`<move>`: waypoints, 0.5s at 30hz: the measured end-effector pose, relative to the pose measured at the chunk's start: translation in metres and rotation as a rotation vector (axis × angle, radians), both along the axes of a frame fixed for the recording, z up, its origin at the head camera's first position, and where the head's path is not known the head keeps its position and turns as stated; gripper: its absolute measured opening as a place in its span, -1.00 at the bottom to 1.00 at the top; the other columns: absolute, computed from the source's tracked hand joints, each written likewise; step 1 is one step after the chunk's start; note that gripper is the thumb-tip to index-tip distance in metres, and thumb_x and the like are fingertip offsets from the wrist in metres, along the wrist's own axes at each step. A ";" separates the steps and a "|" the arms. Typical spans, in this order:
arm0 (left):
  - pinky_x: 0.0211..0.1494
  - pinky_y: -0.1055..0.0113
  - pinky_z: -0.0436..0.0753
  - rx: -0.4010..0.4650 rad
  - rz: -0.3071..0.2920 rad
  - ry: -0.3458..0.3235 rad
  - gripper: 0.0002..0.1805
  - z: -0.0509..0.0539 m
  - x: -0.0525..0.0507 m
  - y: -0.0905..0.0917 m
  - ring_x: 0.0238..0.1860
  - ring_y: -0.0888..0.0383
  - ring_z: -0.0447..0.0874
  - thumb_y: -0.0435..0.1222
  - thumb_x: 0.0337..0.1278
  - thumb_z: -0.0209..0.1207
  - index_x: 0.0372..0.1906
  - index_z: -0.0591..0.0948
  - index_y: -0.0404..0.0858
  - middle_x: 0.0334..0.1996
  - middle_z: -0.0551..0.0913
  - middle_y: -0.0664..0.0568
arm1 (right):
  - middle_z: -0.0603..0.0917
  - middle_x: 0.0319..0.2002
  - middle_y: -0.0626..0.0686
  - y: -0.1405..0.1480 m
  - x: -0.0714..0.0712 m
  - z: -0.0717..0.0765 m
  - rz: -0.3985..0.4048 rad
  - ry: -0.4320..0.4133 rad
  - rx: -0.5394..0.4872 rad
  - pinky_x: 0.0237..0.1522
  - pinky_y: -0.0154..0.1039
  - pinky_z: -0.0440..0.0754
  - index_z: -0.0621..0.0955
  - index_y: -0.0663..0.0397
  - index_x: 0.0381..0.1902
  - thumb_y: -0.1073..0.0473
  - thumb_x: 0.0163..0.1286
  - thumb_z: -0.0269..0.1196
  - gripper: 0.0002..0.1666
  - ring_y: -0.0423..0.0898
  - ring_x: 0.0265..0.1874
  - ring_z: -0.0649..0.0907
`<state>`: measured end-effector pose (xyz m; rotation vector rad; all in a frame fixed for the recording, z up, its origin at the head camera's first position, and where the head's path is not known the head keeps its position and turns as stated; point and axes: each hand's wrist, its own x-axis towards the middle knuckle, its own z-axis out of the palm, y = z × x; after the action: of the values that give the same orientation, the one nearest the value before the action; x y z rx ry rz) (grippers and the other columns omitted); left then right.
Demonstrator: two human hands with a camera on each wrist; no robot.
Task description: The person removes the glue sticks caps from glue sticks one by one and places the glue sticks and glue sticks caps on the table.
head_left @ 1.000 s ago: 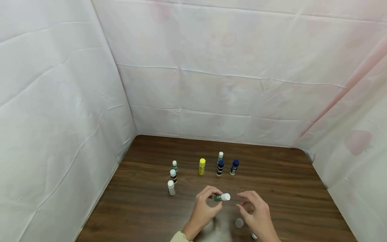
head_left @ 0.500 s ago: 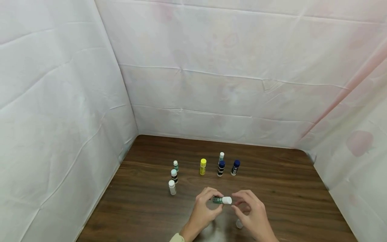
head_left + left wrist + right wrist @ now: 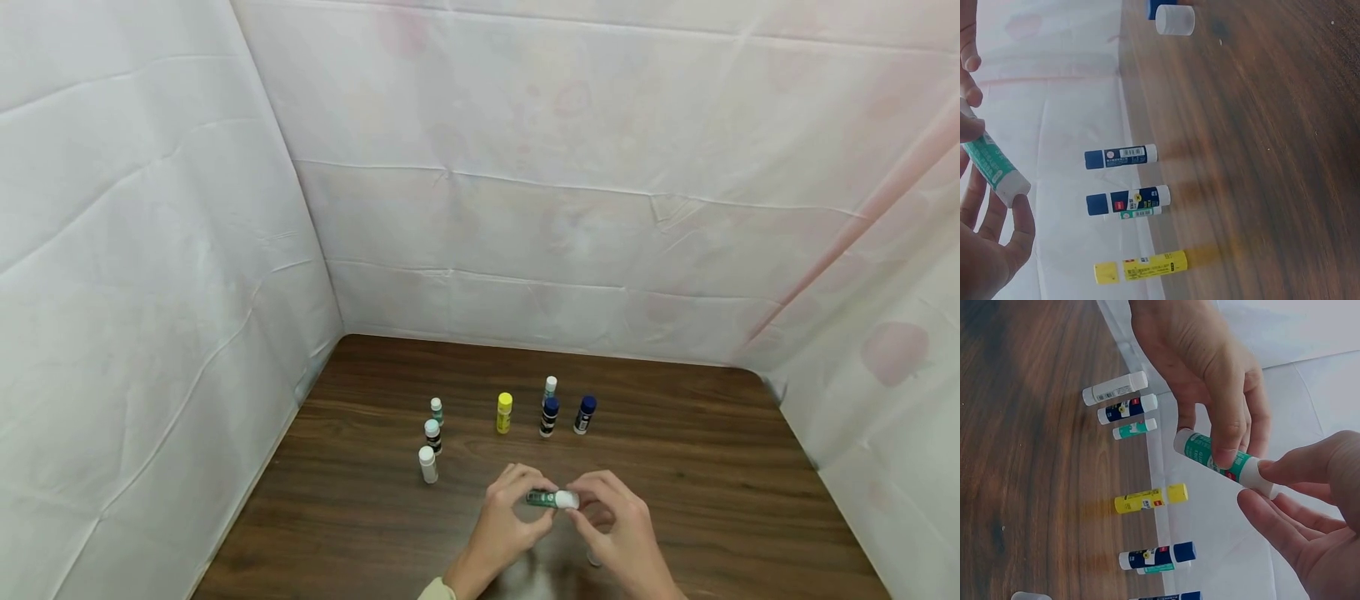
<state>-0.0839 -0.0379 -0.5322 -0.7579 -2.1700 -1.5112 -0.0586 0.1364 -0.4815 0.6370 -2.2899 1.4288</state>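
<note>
Green glue stick (image 3: 540, 497): one, in the air above the worktop (image 3: 720, 475), lying roughly level in the head view, white cap (image 3: 567, 500) toward 3 o'clock. Clock directions below are read from it in that view.
Left hand (image 3: 504, 521): at 8 o'clock; grasping the green body between thumb and fingers.
Right hand (image 3: 626, 525): at 4 o'clock; thumb and fingertips pinching the white cap.
Yellow glue stick (image 3: 504, 415): one, upright, at 11 o'clock.
Navy glue sticks: two, upright, blue-capped; one (image 3: 549, 418) at 12 o'clock, the other (image 3: 585, 416) at 1 o'clock.
Small green stick (image 3: 551, 386): one, white-capped, at 12 o'clock, partly hidden behind the nearer navy one.
Left-hand row: three, upright, white-capped; white stick (image 3: 428, 467) between 9 and 10 o'clock, dark-labelled stick (image 3: 432, 437) and second small green stick (image 3: 437, 412) at 10 o'clock.
Clear cap (image 3: 1175, 20): one, on the worktop, at 5 o'clock, mostly covered by the right hand in the head view.
Backdrop: pale cloth (image 3: 480, 225), creased.
</note>
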 end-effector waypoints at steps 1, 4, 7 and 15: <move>-0.13 0.35 0.56 -0.002 -0.002 -0.003 -0.61 0.000 0.000 0.000 -0.19 0.28 0.48 -0.47 -0.23 0.38 -0.23 0.64 -0.02 -0.26 0.55 0.26 | 0.60 -0.27 -0.03 -0.001 0.000 0.001 -0.002 -0.005 -0.004 -0.59 -0.38 0.61 0.63 0.11 -0.27 0.58 -0.11 0.41 -0.56 -0.15 -0.44 0.63; -0.14 0.36 0.56 -0.004 -0.010 -0.004 -0.63 0.001 0.001 -0.001 -0.19 0.29 0.48 -0.45 -0.19 0.37 -0.22 0.64 -0.02 -0.25 0.55 0.27 | 0.60 -0.31 -0.06 -0.002 0.001 0.001 -0.007 -0.002 -0.009 -0.61 -0.38 0.61 0.64 0.11 -0.30 0.58 -0.12 0.42 -0.58 -0.18 -0.45 0.62; -0.15 0.38 0.56 -0.003 -0.015 0.010 -0.64 0.001 0.002 -0.002 -0.20 0.29 0.48 -0.45 -0.18 0.37 -0.22 0.64 -0.03 -0.25 0.55 0.27 | 0.60 -0.32 -0.06 -0.002 0.001 -0.001 -0.003 0.001 -0.012 -0.61 -0.38 0.61 0.65 0.11 -0.31 0.58 -0.13 0.42 -0.58 -0.19 -0.45 0.61; -0.16 0.37 0.58 -0.006 -0.030 0.001 -0.65 0.002 0.004 -0.006 -0.19 0.28 0.49 -0.47 -0.18 0.37 -0.22 0.64 -0.06 -0.25 0.56 0.24 | 0.60 -0.35 0.06 -0.006 0.003 0.003 0.040 0.054 -0.046 -0.63 -0.40 0.59 0.64 0.17 -0.32 0.63 -0.16 0.41 -0.57 -0.15 -0.50 0.62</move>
<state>-0.0797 -0.0444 -0.5307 -0.7965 -2.1724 -1.5190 -0.0556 0.1308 -0.4783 0.7022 -2.2082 1.4596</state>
